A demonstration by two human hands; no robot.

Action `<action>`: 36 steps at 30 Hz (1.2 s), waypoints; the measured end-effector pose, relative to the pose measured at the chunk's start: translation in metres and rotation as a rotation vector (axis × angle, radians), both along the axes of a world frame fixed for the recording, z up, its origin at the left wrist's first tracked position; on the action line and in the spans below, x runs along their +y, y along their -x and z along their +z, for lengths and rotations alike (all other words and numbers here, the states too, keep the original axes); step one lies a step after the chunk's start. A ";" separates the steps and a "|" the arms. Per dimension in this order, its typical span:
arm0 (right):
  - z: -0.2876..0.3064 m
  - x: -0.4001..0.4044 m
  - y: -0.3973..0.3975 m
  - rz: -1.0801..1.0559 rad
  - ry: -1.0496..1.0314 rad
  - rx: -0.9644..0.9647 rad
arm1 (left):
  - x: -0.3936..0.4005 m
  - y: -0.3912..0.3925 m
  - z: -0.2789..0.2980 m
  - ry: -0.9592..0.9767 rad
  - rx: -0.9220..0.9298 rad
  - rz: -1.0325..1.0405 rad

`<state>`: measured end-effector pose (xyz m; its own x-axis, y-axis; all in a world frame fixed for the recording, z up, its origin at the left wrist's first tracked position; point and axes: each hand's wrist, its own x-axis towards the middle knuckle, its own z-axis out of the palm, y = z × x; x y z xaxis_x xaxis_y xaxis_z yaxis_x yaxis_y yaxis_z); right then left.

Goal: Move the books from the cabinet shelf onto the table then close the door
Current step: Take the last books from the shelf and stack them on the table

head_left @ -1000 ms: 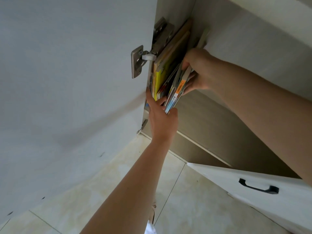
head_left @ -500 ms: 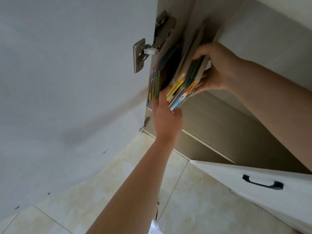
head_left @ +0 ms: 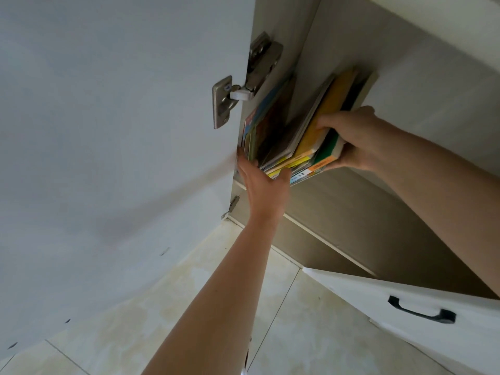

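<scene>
Right hand (head_left: 357, 139): grip clamped on a leaning bundle of books (head_left: 316, 136), thumb across the yellow cover, fingers beneath. Bundle tilts right, on the cabinet shelf (head_left: 338, 201). Left hand (head_left: 266, 185): fingers straight, touching the bundle's lower spines. Further books (head_left: 259, 128) stand left, beside the hinge (head_left: 243, 87) of the open door (head_left: 113, 147).

White cabinet door (head_left: 108, 131) with a silver hinge (head_left: 230, 101); books (head_left: 311, 142) show yellow, green, orange and blue; cream mottled floor tiles (head_left: 162, 320); black handle (head_left: 422, 312).
</scene>
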<state>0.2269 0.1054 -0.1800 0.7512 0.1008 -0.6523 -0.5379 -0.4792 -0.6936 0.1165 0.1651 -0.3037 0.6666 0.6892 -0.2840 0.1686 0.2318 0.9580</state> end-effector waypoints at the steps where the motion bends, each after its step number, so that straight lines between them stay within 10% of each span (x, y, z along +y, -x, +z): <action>1: 0.000 -0.001 0.000 0.000 0.001 0.001 | 0.000 -0.002 -0.002 0.003 0.020 0.006; 12: 0.002 -0.004 0.007 0.006 -0.044 -0.015 | -0.003 -0.007 -0.027 -0.427 0.245 -0.296; 36: 0.006 -0.006 0.101 0.019 -0.097 0.013 | 0.007 0.086 -0.033 -0.771 0.138 -0.228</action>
